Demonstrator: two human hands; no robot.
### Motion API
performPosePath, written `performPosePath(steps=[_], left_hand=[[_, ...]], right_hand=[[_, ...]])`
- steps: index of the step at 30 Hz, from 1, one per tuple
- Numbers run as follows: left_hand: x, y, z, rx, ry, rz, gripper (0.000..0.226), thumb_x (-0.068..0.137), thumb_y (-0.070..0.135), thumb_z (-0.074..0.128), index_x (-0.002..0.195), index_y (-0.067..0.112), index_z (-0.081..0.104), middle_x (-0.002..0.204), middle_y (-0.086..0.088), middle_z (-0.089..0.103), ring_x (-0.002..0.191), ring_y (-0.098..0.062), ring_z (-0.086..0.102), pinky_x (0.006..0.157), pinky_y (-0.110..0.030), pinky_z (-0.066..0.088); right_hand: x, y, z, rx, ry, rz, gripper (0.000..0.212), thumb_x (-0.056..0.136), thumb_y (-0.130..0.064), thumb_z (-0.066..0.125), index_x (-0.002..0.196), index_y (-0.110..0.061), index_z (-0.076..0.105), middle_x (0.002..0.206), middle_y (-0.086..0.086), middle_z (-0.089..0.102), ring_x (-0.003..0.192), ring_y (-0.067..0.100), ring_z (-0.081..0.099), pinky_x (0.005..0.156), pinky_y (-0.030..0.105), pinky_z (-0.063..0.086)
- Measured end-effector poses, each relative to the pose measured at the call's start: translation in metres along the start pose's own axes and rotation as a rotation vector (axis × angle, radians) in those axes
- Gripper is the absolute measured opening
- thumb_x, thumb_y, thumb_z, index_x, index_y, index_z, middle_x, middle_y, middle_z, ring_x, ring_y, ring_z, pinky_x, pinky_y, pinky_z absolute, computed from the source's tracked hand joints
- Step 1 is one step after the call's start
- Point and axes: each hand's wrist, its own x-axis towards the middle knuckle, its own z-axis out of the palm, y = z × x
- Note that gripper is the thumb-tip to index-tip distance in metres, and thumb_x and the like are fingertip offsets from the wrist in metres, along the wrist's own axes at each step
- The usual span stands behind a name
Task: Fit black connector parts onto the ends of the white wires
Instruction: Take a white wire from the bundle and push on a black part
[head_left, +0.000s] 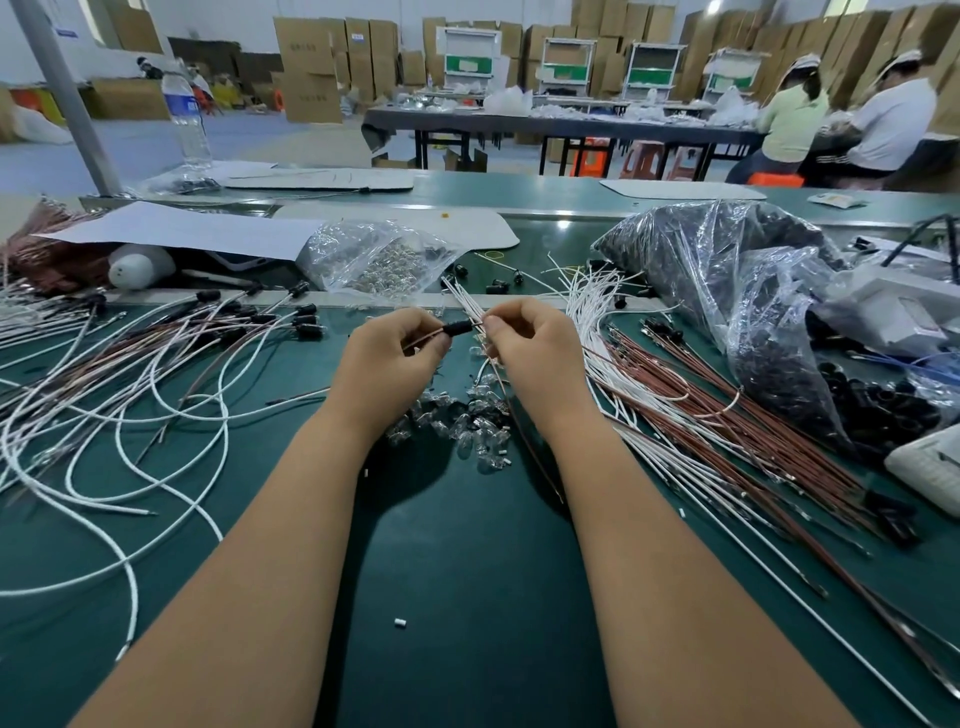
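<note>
Left hand (387, 358) is pinching black connector (458, 328) above the green mat (457, 545); right hand (535, 353) is gripping white wires (467, 304). Wires look light and floppy, so probably best held close behind the tip.

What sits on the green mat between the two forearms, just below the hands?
In the head view, a heap of small clear glass bulbs lies on the green mat between the forearms, below the left hand and right hand.
</note>
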Motion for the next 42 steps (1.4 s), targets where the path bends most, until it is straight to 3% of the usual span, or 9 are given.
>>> performPosePath(steps=[3, 7, 12, 19, 23, 28, 32, 37, 42], left_hand=[[-0.0004, -0.0007, 0.0003, 0.017, -0.013, 0.029, 0.004, 0.091, 0.013, 0.063, 0.089, 0.011, 0.067, 0.072, -0.007, 0.068, 0.064, -0.02, 0.059, 0.062, -0.03, 0.046], [-0.0004, -0.0017, 0.0018, 0.092, 0.006, 0.066, 0.005, 0.09, 0.013, 0.063, 0.092, 0.018, 0.065, 0.071, 0.002, 0.069, 0.066, -0.012, 0.063, 0.064, -0.024, 0.048], [0.0005, 0.0007, 0.005, 0.184, 0.018, 0.14, 0.001, 0.088, 0.014, 0.065, 0.087, 0.015, 0.065, 0.071, 0.002, 0.065, 0.066, -0.015, 0.058, 0.064, -0.027, 0.044], [-0.0001, -0.0006, 0.0044, 0.026, -0.023, 0.02, 0.009, 0.092, 0.011, 0.06, 0.084, 0.011, 0.063, 0.073, -0.01, 0.067, 0.064, -0.026, 0.055, 0.058, -0.034, 0.044], [-0.0007, -0.0008, 0.0026, -0.017, -0.018, -0.005, 0.008, 0.091, 0.01, 0.062, 0.084, 0.011, 0.064, 0.071, -0.007, 0.068, 0.059, -0.014, 0.054, 0.058, -0.029, 0.046], [-0.0006, -0.0006, 0.0029, -0.126, -0.006, -0.039, 0.016, 0.089, 0.007, 0.066, 0.08, 0.021, 0.064, 0.067, -0.003, 0.069, 0.057, -0.012, 0.065, 0.061, -0.027, 0.055], [-0.0008, -0.0002, 0.0044, -0.148, -0.01, -0.06, 0.015, 0.088, 0.009, 0.066, 0.077, 0.02, 0.063, 0.063, 0.0, 0.07, 0.058, -0.016, 0.067, 0.061, -0.03, 0.056], [-0.0016, 0.0008, 0.0046, -0.141, -0.027, -0.05, 0.013, 0.089, 0.01, 0.065, 0.078, 0.018, 0.063, 0.065, -0.002, 0.07, 0.059, -0.015, 0.066, 0.063, -0.033, 0.056], [-0.0017, 0.003, 0.0043, -0.246, -0.033, -0.078, 0.021, 0.09, 0.003, 0.062, 0.076, 0.018, 0.064, 0.067, -0.009, 0.068, 0.059, -0.013, 0.062, 0.059, -0.021, 0.051]], right_hand=[[0.0011, 0.0007, -0.0005, 0.009, 0.001, 0.018, 0.011, 0.089, -0.004, 0.06, 0.087, -0.011, 0.068, 0.077, 0.005, 0.066, 0.079, 0.031, 0.065, 0.079, 0.048, 0.055], [0.0007, 0.0017, 0.0015, -0.012, -0.008, 0.022, 0.011, 0.089, -0.006, 0.059, 0.084, -0.013, 0.067, 0.072, 0.004, 0.064, 0.071, 0.023, 0.061, 0.075, 0.045, 0.055], [0.0001, 0.0026, 0.0037, 0.002, 0.002, 0.044, 0.017, 0.086, -0.007, 0.058, 0.074, -0.017, 0.064, 0.066, 0.005, 0.063, 0.066, 0.023, 0.057, 0.07, 0.046, 0.052], [0.0, 0.0037, 0.0015, -0.009, 0.004, 0.014, 0.01, 0.087, -0.012, 0.062, 0.079, -0.017, 0.066, 0.067, -0.002, 0.064, 0.067, 0.017, 0.06, 0.073, 0.041, 0.054], [0.0001, 0.0043, -0.0012, -0.018, 0.019, -0.016, 0.008, 0.087, -0.012, 0.063, 0.08, -0.014, 0.067, 0.069, -0.002, 0.065, 0.068, 0.016, 0.06, 0.073, 0.041, 0.055], [0.0005, 0.0052, -0.0005, 0.01, 0.024, -0.063, 0.01, 0.087, -0.009, 0.064, 0.078, -0.012, 0.065, 0.071, 0.008, 0.065, 0.073, 0.032, 0.062, 0.073, 0.046, 0.055], [-0.0001, 0.0048, 0.0004, 0.038, 0.011, -0.073, 0.016, 0.089, -0.005, 0.063, 0.077, -0.016, 0.063, 0.07, 0.007, 0.062, 0.068, 0.027, 0.059, 0.071, 0.047, 0.054], [-0.0013, 0.0036, 0.0021, 0.043, 0.001, -0.065, 0.021, 0.089, -0.004, 0.063, 0.075, -0.02, 0.061, 0.072, 0.009, 0.063, 0.075, 0.037, 0.062, 0.071, 0.048, 0.055], [-0.0011, 0.0042, 0.0014, 0.034, 0.003, -0.053, 0.018, 0.089, -0.006, 0.064, 0.078, -0.02, 0.062, 0.072, 0.008, 0.065, 0.074, 0.035, 0.064, 0.071, 0.046, 0.055]])
